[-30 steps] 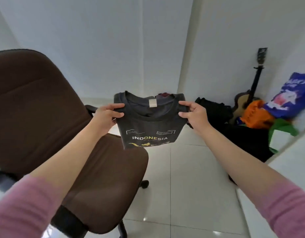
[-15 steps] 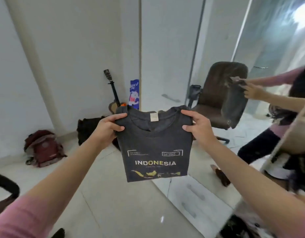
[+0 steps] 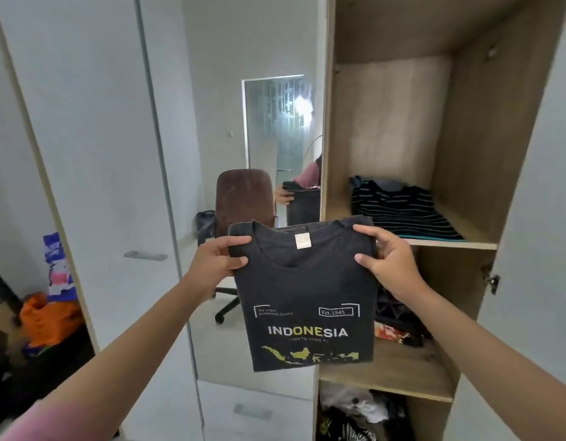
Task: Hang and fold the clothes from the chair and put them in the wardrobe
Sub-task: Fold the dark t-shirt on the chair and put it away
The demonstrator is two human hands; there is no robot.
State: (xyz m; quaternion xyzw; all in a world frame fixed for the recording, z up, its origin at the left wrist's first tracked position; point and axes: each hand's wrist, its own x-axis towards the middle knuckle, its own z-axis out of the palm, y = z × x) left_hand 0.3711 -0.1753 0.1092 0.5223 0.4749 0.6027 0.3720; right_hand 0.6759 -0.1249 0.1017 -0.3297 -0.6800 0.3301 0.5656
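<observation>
Your left hand (image 3: 216, 261) and right hand (image 3: 390, 261) each pinch 1 shoulder of the folded dark T-shirt (image 3: 307, 300); both grips are clenched on cloth. The T-shirt hangs in front of the open wardrobe (image 3: 460, 154), below its shelf (image 3: 450, 242) carrying a folded striped shirt (image 3: 402, 208).

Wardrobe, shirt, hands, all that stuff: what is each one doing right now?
T-shirt: folded, held up in the air.
Left hand: pinching the shirt's shoulder.
Right hand: pinching the other shoulder.
Wardrobe: open, shelves showing.
Striped shirt: folded, lying on the upper shelf.
Chair: seen in the mirror, upright.
</observation>
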